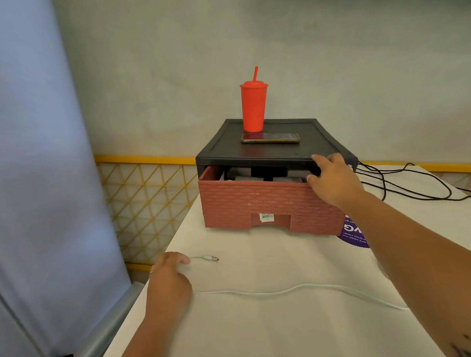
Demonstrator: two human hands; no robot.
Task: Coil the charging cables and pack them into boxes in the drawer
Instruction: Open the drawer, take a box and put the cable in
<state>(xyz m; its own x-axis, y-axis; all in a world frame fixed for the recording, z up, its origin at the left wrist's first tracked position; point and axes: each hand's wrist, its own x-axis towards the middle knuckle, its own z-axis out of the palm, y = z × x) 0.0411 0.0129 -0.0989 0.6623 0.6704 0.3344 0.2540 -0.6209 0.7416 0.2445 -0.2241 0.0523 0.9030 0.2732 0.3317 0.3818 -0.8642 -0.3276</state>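
White table [266, 336] by grey wall [332, 62] | left hand [168, 279] holds white cable [290, 288] | right hand [335, 182] grips pink drawer [258, 201]

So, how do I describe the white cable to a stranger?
On the white table, look in front of the pink drawer. The white cable lies there uncoiled, its plug beside the left hand; the only other cable is black.

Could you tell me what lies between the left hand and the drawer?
Head view: only the plug end of the white cable lies between the left hand and the drawer; otherwise bare table.
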